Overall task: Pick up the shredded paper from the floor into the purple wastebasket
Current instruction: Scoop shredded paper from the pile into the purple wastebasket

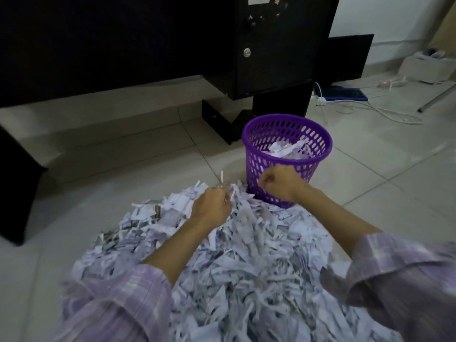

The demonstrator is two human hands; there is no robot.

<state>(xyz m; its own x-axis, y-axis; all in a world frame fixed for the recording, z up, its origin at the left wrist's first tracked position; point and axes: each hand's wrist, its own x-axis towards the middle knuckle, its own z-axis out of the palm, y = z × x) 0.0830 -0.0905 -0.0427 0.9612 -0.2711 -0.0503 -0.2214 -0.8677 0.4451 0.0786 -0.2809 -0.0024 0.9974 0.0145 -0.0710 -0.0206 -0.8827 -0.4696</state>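
Observation:
A big heap of white shredded paper [246,255] covers the tiled floor in front of me. Just beyond it stands the purple wastebasket [320,154], upright, with some shreds inside. My left hand [209,206] is at the far edge of the heap, fingers curled round a few paper strips that stick up from it. My right hand [278,182] hovers in front of the basket's near wall, just under its rim, fingers curled into a fist; I see no paper in it.
A black desk with a locked drawer unit [246,53] rises right behind the basket. A dark block [14,193] stands at the left. White cables and a power strip [392,83] lie on the floor at the back right, beside a blue keyboard [345,93].

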